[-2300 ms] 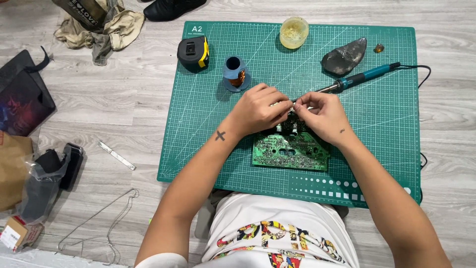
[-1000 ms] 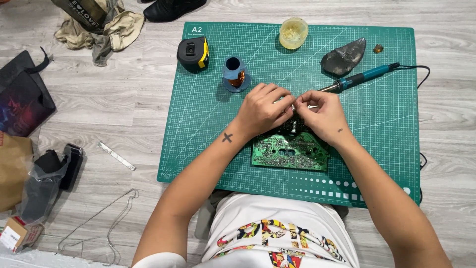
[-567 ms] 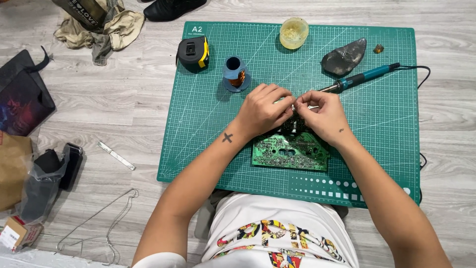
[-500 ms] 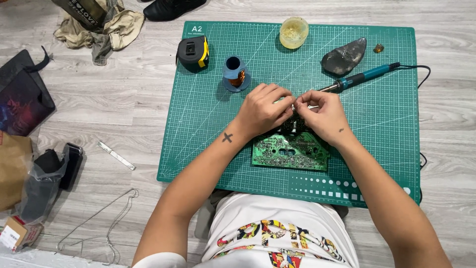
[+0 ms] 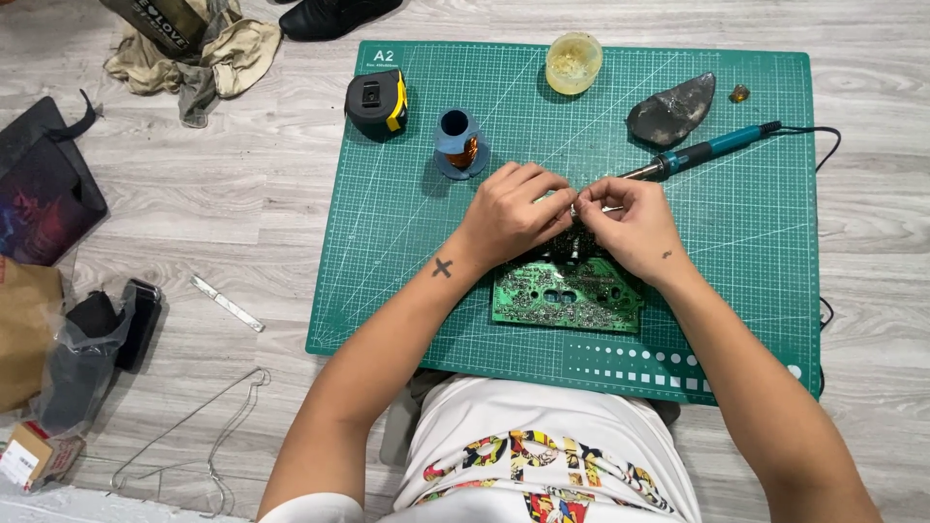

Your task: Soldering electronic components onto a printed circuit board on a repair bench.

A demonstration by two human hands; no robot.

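A green circuit board [image 5: 567, 295] lies on the green cutting mat [image 5: 736, 242], solder side up. My left hand [image 5: 509, 215] and my right hand [image 5: 628, 228] meet just above the board's far edge. Their fingertips pinch together on something small and thin between them, too small to name. A blue-handled soldering iron [image 5: 702, 155] lies on the mat just behind my right hand, its tip close to my fingers.
On the mat stand a small blue holder with a copper-coloured coil [image 5: 459, 143], a black and yellow tape measure [image 5: 376, 102], a yellowish jar [image 5: 573, 62] and a grey sponge-like lump [image 5: 670, 108]. Left of the mat lie a wire hanger [image 5: 194, 436], a small metal strip [image 5: 226, 302], bags and cloth.
Both hands stay together over the board's far edge; only the fingers shift slightly. The board and the iron have not moved.
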